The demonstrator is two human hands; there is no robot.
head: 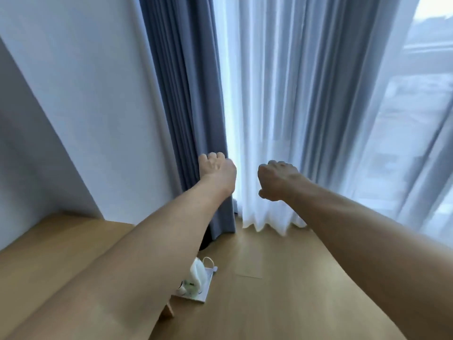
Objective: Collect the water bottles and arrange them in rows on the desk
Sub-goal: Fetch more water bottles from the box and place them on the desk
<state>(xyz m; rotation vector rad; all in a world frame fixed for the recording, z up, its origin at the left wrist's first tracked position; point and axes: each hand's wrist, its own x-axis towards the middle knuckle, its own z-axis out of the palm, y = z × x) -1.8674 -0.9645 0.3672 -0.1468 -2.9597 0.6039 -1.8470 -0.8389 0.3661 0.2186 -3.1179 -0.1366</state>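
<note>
No bottles are seen; bearing unknown. Left hand (216, 171) and right hand (277, 180) are curled against curtains (186, 94); grasp cannot be told.

Two bare forearms (171, 236), long and smooth, broadening toward the camera. On the left hand (217, 170), in front of the right edge of the blue-grey curtain (181, 106): rounded knuckles in a row, faint tendon lines across the back. On the right hand (277, 180), just right of that curtain: stronger relief, with raised tendons and veins over the back and down the wrist. Bare fingers, bare wrists on both sides.
</note>
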